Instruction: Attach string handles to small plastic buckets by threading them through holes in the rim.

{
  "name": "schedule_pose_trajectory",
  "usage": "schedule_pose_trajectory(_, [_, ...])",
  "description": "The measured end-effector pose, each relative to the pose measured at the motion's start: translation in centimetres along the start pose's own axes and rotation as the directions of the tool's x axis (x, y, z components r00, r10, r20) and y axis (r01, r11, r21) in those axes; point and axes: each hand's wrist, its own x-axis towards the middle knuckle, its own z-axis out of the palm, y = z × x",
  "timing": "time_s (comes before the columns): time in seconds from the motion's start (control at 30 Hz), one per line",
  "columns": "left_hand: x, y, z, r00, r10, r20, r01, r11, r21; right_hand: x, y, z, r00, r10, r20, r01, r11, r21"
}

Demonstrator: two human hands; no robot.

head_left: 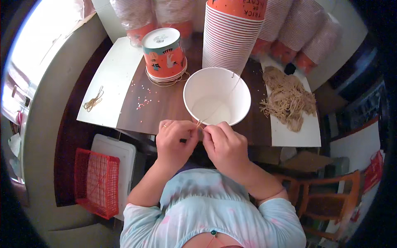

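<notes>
A white paper bucket [201, 90] stands upright at the near edge of the table, its opening facing me. One thin tan cord [220, 108] runs from a hole near its far right rim, across the opening, to my fingers at the near rim. My left hand [175, 139] is closed, thumb and forefinger pinching the cord. Right beside it, my right hand [226, 144] pinches the cord too, the fingertips of both hands almost touching. A hole at the near rim, if there is one, is hidden by my fingers.
Behind the bucket rises a tall stack of nested buckets [229, 41]. Upturned orange buckets [167, 60] with cord around them stand left of it. A tangled heap of cords [288, 97] lies right, a small cord bundle [94, 100] left. A red basket [98, 184] and wooden chair [326, 198] flank me.
</notes>
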Motion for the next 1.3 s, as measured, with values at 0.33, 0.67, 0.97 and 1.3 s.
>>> schedule_pose_trajectory(0.33, [-0.8, -0.2, 0.4, 0.747, -0.592, 0.302, 0.6, 0.405, -0.69, -0.7, 0.6, 3.4, 0.991, 0.107, -0.084, -0.094, 0.984, 0.149])
schedule_pose_trajectory(0.67, [-1.5, -0.9, 0.3, 0.735, -0.639, 0.228, 0.617, 0.491, -0.615, -0.7, 0.5, 5.0, 0.742, 0.455, 0.493, -0.552, -0.002, 0.834])
schedule_pose_trajectory(0.97, [-1.2, -0.5, 0.1, 0.739, -0.638, 0.216, 0.594, 0.467, -0.655, 0.3, -0.5, 4.8, 0.601, 0.446, 0.663, -0.515, -0.417, 0.749])
schedule_pose_trajectory(1.3, [-0.8, -0.4, -0.3, 0.762, -0.593, 0.262, 0.604, 0.504, -0.617, -0.3, 1.8, 5.5, 0.496, 0.255, 0.83, -0.563, -0.633, 0.531])
